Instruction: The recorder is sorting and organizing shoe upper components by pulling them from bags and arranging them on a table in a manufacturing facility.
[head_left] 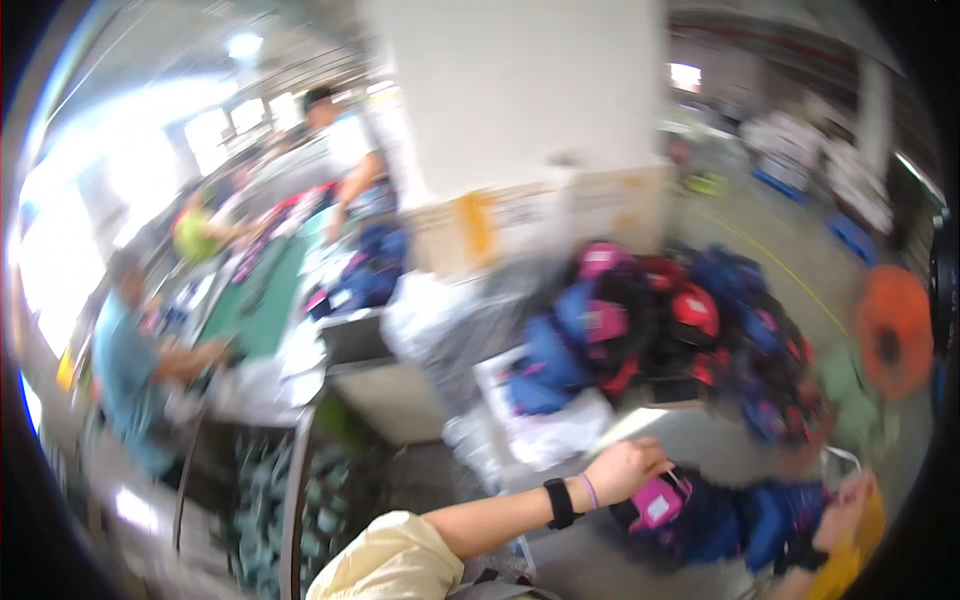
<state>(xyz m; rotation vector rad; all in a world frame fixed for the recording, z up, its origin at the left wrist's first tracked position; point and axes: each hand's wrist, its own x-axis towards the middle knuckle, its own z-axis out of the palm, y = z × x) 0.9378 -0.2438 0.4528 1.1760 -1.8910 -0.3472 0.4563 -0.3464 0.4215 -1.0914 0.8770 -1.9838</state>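
Head: right hand (848, 503) blurry beside bundle (722, 522).

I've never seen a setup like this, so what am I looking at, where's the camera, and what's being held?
There's no machine: a person works bare-handed, and a wide fisheye camera on their head looks down, bending straight edges. Their left hand is closed, apparently on a thin white strip, beside a navy and pink bundle lying on a grey surface. Their right hand is at the bundle's right end; blur hides whether it grips. Behind lies a pile of navy, red and pink items. A co-worker in blue stands at left.
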